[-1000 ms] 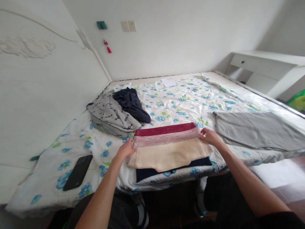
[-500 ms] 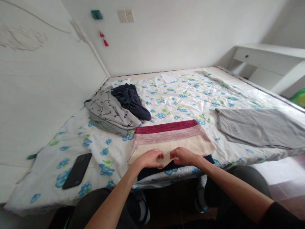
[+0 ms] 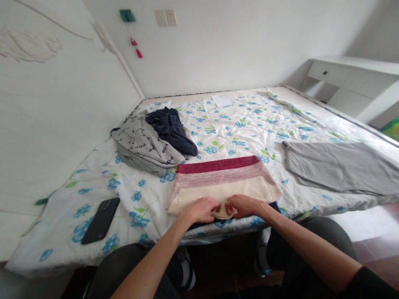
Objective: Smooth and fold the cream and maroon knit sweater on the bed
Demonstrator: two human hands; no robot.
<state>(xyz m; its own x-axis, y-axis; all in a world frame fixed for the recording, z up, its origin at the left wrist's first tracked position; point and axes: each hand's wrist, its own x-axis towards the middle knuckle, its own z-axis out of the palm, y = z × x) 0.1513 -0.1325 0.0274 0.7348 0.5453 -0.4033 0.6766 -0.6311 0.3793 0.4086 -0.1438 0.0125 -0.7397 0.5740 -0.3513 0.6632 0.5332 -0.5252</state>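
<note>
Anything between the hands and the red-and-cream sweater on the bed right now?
Nothing visible. The left hand and right hand both pinch the near cream edge of the sweater at its middle. The grey printed garment and the grey knit lie off to either side, clear of the hands.

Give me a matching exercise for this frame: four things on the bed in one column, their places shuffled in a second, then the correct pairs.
Things:
1. striped sweater
2. black phone
3. grey knit garment
4. sheet of paper

Places:
A. far end of the bed
B. middle of the near edge, its near hem gripped by the left hand and right hand
C. laid flat on the right side
D. near left corner, lying by itself

Pairs: 1-B, 2-D, 3-C, 4-A
</note>
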